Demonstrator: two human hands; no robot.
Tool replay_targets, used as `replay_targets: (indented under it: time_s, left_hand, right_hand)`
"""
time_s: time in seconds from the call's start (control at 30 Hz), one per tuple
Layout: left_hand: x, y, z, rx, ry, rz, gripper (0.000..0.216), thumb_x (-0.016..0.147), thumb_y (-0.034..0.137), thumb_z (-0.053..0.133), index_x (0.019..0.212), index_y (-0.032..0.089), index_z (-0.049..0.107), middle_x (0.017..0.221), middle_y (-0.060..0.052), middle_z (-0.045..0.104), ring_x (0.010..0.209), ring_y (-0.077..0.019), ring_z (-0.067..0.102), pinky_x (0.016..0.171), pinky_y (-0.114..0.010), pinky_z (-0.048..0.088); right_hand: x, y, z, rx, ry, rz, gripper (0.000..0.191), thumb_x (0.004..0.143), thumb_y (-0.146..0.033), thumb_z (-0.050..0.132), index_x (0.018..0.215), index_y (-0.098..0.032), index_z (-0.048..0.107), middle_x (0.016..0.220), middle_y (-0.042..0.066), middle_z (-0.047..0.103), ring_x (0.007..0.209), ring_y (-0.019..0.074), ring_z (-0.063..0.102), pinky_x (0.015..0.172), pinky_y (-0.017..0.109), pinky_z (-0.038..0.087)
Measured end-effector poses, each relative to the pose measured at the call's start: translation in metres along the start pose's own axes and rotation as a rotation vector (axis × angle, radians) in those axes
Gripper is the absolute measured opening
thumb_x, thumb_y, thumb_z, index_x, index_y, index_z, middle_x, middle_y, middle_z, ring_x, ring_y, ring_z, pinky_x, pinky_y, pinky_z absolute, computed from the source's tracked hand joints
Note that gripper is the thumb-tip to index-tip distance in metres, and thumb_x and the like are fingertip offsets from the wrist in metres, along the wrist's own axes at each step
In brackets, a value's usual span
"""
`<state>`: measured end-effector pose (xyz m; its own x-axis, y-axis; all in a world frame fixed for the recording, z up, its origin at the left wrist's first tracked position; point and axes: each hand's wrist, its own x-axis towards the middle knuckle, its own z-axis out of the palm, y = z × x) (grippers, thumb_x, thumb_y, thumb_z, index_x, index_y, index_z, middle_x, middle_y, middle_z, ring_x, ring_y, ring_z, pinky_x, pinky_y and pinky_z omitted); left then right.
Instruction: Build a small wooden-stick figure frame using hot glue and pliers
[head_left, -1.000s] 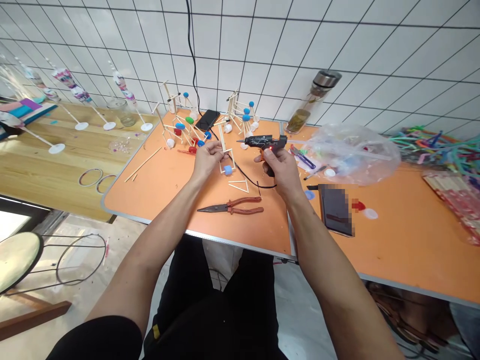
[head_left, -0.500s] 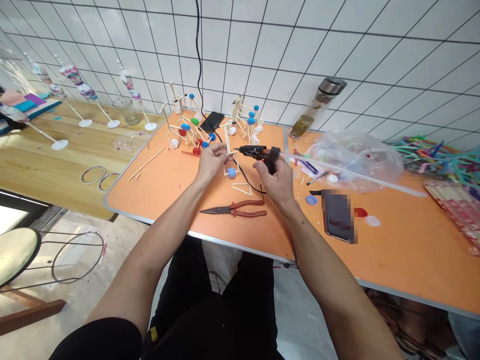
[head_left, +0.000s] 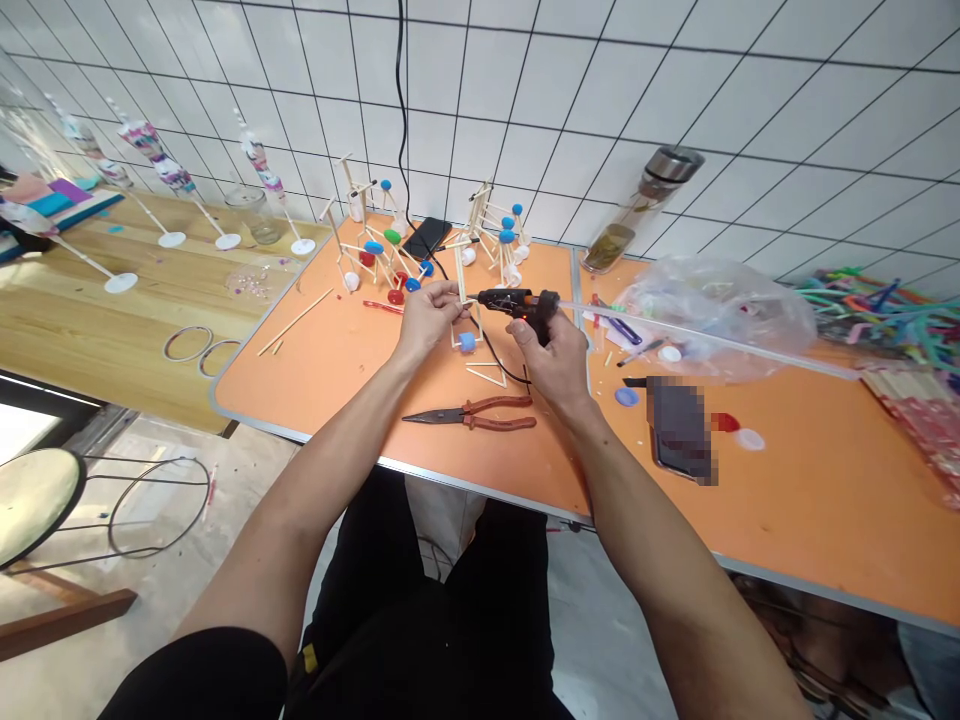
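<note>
My left hand pinches a small frame of thin wooden sticks with a blue bottle cap at its base, held over the orange table. My right hand is wrapped round a black hot glue gun whose nozzle points left, almost touching the stick frame. A long clear glue stick juts out of the gun's back to the right. The gun's black cord trails on the table beneath.
Red-handled pliers and a stick triangle lie near the front edge. Finished stick-and-cap models and a phone stand behind. A second phone, loose caps, a plastic bag and a bottle sit to the right.
My right hand swung the glue gun round so its nozzle moved left up to the stick frame, and the long glue stick now trails to the right. My left hand kept hold of the frame.
</note>
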<state>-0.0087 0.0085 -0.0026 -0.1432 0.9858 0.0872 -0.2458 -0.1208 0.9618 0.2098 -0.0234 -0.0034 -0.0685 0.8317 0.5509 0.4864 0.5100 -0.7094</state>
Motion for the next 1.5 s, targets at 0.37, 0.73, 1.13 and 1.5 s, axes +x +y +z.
replay_targets:
  time_s: [0.37, 0.73, 1.13, 1.5]
  left_hand:
    - [-0.0004, -0.0013, 0.0012, 0.031, 0.002, -0.017, 0.025, 0.079, 0.002, 0.08, 0.1, 0.016, 0.074, 0.083, -0.003, 0.083, 0.074, -0.016, 0.081, 0.074, -0.025, 0.063]
    - [-0.0017, -0.0004, 0.0031, 0.052, -0.006, -0.009, 0.025, 0.081, 0.003, 0.082, 0.101, 0.015, 0.075, 0.081, -0.003, 0.082, 0.072, -0.0159, 0.08, 0.071, -0.024, 0.061]
    - [-0.0027, 0.0019, 0.0043, 0.031, -0.002, -0.005, 0.026, 0.081, -0.002, 0.078, 0.099, 0.016, 0.074, 0.078, -0.002, 0.081, 0.07, -0.0155, 0.08, 0.07, -0.024, 0.06]
    - [-0.005, 0.0054, 0.0064, 0.032, -0.008, -0.002, 0.025, 0.083, -0.004, 0.072, 0.1, 0.015, 0.072, 0.074, 0.0, 0.08, 0.067, -0.013, 0.078, 0.067, -0.022, 0.058]
  right_hand:
    - [0.0005, -0.0044, -0.0028, -0.041, -0.028, -0.028, 0.073, 0.1, -0.088, 0.057, 0.115, -0.02, 0.08, 0.093, 0.009, 0.083, 0.078, 0.0252, 0.07, 0.074, 0.039, 0.055]
    - [0.0013, -0.0043, -0.004, -0.088, -0.027, -0.028, 0.077, 0.099, -0.092, 0.054, 0.112, -0.02, 0.079, 0.083, 0.006, 0.074, 0.073, 0.0237, 0.064, 0.073, 0.039, 0.052]
    - [0.0025, -0.0055, -0.0044, -0.085, -0.021, -0.046, 0.077, 0.1, -0.092, 0.052, 0.113, -0.021, 0.079, 0.089, 0.008, 0.078, 0.077, 0.0253, 0.068, 0.072, 0.039, 0.051]
    - [0.0016, -0.0053, -0.0037, -0.11, -0.023, -0.048, 0.077, 0.1, -0.091, 0.051, 0.113, -0.021, 0.079, 0.082, 0.006, 0.074, 0.073, 0.0242, 0.064, 0.07, 0.039, 0.05]
